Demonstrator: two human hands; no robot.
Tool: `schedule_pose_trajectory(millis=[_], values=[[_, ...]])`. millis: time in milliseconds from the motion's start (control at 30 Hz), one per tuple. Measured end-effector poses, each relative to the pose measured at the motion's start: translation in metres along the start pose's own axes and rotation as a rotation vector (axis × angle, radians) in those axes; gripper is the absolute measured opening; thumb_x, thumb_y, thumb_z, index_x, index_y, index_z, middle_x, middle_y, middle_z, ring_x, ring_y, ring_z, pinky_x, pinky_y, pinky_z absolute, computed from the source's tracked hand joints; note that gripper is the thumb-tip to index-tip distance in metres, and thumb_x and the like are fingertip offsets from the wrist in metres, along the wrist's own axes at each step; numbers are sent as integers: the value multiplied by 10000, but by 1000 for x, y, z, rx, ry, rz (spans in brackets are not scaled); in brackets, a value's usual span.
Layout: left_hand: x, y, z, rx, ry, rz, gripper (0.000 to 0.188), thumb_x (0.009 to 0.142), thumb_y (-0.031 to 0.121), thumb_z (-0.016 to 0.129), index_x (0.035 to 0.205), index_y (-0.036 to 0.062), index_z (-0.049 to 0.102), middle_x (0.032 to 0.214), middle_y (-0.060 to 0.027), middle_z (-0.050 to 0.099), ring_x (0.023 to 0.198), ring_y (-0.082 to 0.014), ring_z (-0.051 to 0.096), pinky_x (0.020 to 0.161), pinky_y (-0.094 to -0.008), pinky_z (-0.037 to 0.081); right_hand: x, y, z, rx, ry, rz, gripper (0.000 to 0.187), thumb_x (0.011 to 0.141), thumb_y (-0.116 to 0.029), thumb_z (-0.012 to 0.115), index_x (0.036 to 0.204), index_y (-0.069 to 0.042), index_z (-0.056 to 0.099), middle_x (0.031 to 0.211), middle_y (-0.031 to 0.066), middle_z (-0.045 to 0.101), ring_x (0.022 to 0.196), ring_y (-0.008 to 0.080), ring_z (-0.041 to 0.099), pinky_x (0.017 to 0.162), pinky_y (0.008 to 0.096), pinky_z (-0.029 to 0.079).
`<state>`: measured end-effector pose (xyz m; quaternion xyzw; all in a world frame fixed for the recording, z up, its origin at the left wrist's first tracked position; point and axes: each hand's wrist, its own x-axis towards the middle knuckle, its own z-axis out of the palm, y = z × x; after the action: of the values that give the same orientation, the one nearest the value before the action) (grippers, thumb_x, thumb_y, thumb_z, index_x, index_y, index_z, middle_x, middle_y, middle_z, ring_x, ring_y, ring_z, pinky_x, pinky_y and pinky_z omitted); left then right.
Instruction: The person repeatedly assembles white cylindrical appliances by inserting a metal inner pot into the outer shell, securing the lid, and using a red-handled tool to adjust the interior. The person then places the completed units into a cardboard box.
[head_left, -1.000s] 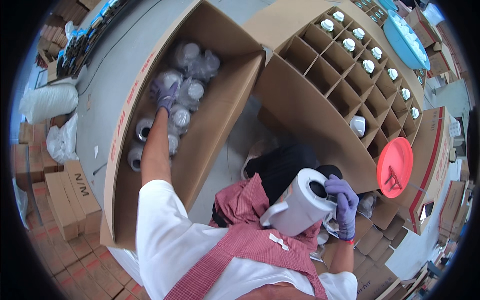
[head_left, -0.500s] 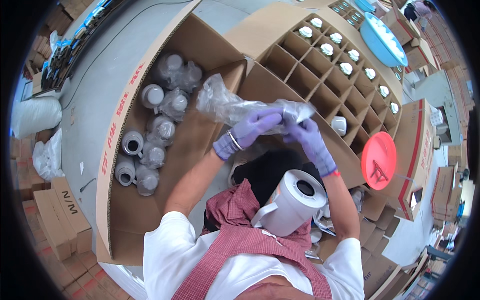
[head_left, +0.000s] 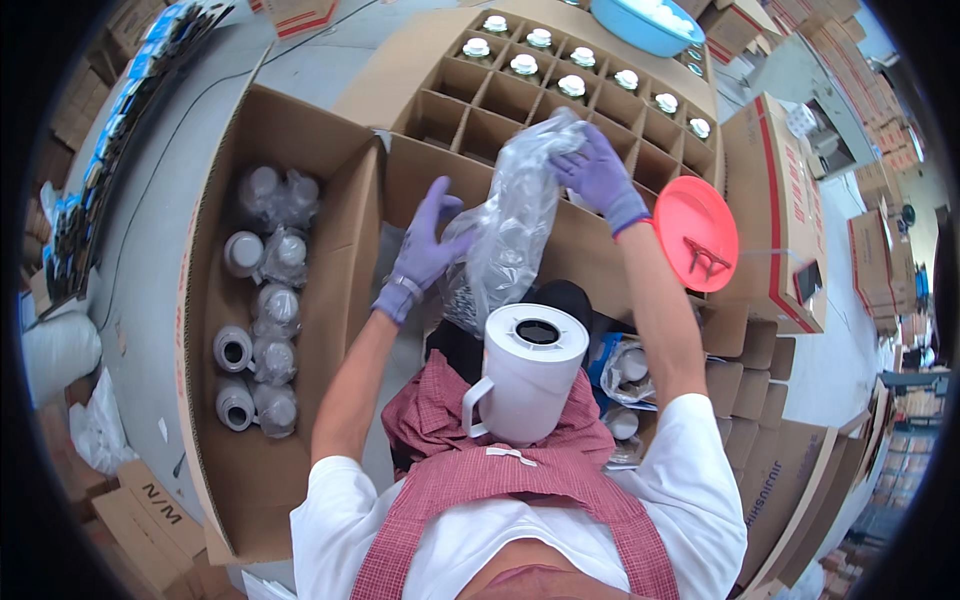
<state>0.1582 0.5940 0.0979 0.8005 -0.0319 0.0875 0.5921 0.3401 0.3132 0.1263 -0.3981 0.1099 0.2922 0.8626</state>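
A clear plastic bag (head_left: 515,215) hangs stretched in front of me. My right hand (head_left: 600,178), in a purple glove, is closed on its upper end. Beside the bag's lower left part is my left hand (head_left: 425,250), gloved alike, its fingers apart and its thumb side against the plastic. On my lap stands a pale grey vacuum jug (head_left: 530,385), handle to the left and its round dark opening facing up. The bag's lower end hangs just behind the jug.
A long carton (head_left: 345,300) at left holds several grey jugs, some wrapped in plastic. Ahead, a divided carton (head_left: 480,95) holds white-capped bottles. A blue basin (head_left: 640,28) lies beyond. At right are a red round tray (head_left: 690,225) with a dark red object and a closed carton (head_left: 760,200).
The bag has turned from lying crosswise to hanging upright. My left hand has let go and opened, moving left; my right hand has risen with the bag's end. The view has shifted.
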Motion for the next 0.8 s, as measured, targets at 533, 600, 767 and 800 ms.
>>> schedule_pose_trajectory(millis=[533, 600, 767, 800], values=[[-62, 23, 26, -199, -157, -226, 338, 986, 198, 525, 1203, -12, 678, 871, -7, 654, 738, -58, 548, 673, -223, 467, -170, 126, -66, -1810, 661, -810, 429, 771, -211, 683, 1179, -111, 596, 1212, 99, 610, 1113, 304, 559, 1038, 517, 363], [-116, -2, 20, -147, -140, -222, 385, 980, 223, 522, 1252, -21, 643, 1058, -72, 722, 874, -117, 647, 771, -287, 515, -201, 135, -51, -1658, 627, -921, 353, 747, -189, 698, 1074, -99, 601, 1159, 102, 618, 1077, 305, 567, 1033, 528, 368], [-176, 55, 21, 226, -120, -47, 655, 1000, 514, 430, 1473, 61, 433, 923, -196, 706, 722, -272, 697, 646, -376, 516, -266, 173, -23, -1632, 197, -1214, 254, 700, -65, 698, 927, -86, 586, 1039, 73, 610, 1034, 271, 588, 1101, 552, 339], [-179, 56, 23, 233, -123, -64, 630, 996, 466, 444, 1486, 72, 412, 877, -194, 694, 711, -299, 690, 640, -386, 514, -269, 175, -26, -1693, 174, -1163, 255, 703, -65, 694, 936, -85, 593, 1054, 70, 612, 1038, 268, 588, 1097, 553, 345]])
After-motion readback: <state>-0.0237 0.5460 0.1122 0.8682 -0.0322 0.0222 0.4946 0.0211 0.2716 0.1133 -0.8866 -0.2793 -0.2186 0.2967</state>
